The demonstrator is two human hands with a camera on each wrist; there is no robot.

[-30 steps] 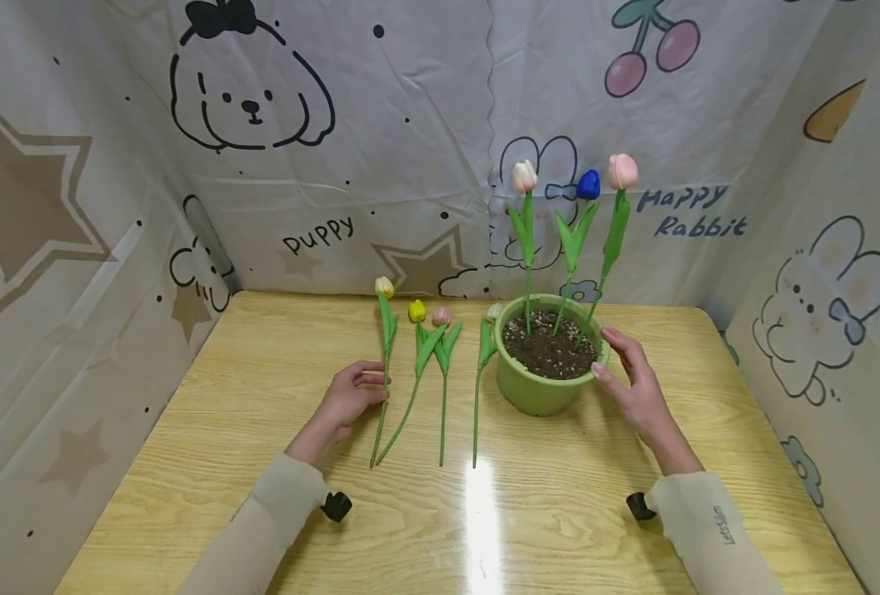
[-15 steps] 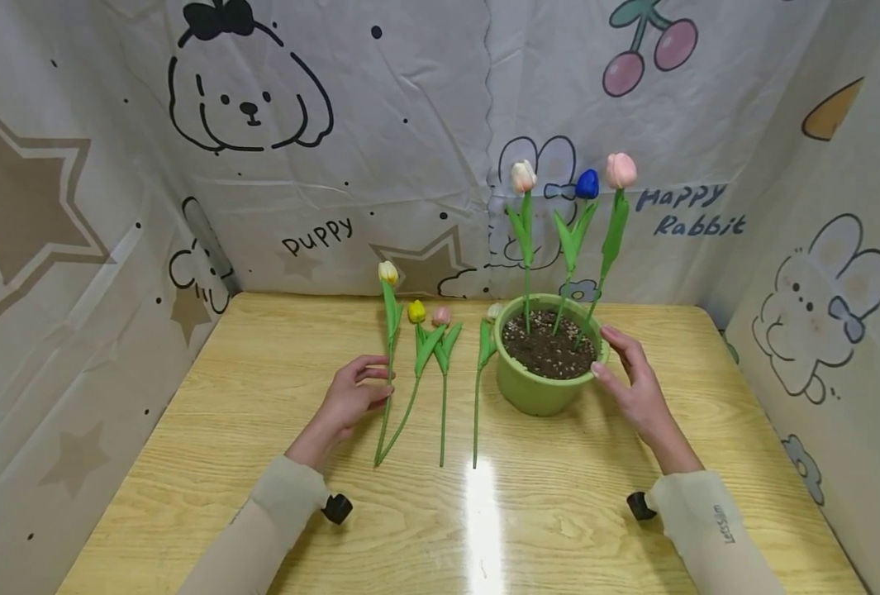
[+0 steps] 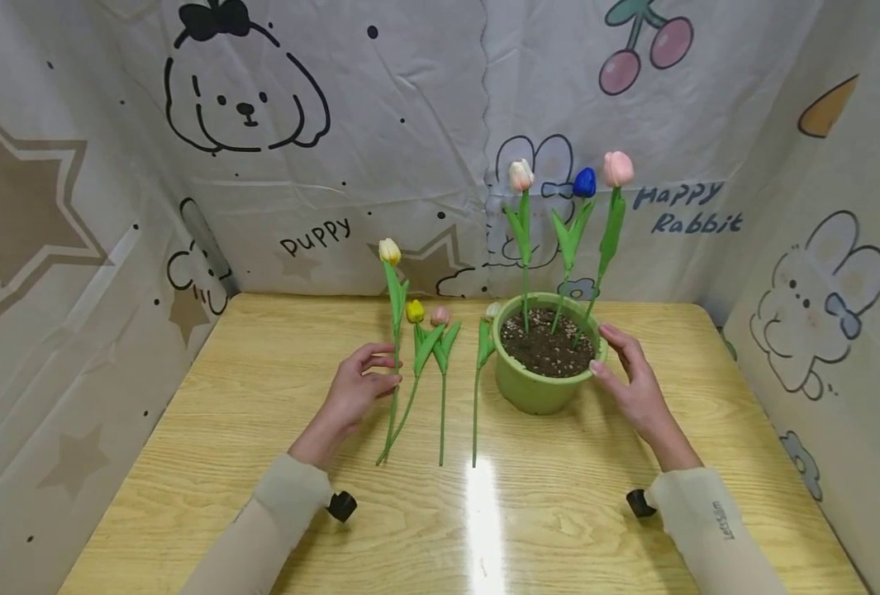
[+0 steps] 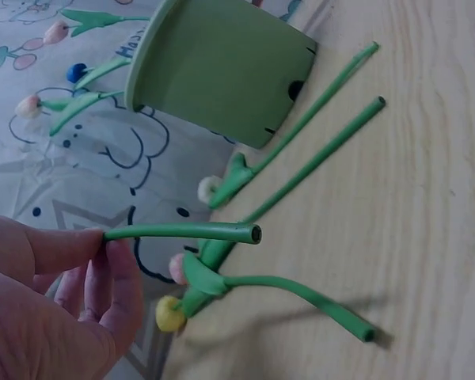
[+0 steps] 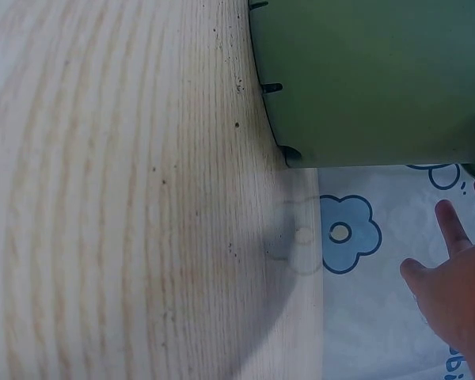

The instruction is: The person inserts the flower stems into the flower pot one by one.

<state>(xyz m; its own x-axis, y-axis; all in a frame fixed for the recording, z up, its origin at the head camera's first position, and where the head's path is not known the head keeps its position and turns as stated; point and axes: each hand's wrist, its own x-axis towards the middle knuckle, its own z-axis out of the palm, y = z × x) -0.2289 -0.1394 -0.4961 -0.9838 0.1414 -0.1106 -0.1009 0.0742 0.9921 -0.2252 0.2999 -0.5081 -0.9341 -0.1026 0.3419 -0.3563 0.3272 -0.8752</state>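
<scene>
My left hand (image 3: 358,388) pinches the green stem of an artificial tulip (image 3: 390,252) with a creamy white and yellow bloom. In the left wrist view its cut stem end (image 4: 253,233) points out past the thumb and fingertips, above the table. My right hand (image 3: 636,388) is at the right side of a green flowerpot (image 3: 536,392), its thumb and fingers spread and touching the rim. Soil (image 3: 544,351) fills the pot, and a white tulip (image 3: 521,175), a blue tulip (image 3: 584,183) and a pink tulip (image 3: 618,168) stand in it.
On the wooden table (image 3: 261,496), between my left hand and the pot, lie a yellow tulip (image 3: 415,311), a pale pink tulip (image 3: 440,315) and a white tulip (image 3: 483,343). Printed cloth (image 3: 410,124) hangs behind and at both sides.
The creamy tulip has risen and swung more upright, shifting slightly right with my left hand. My right hand keeps its place on the pot.
</scene>
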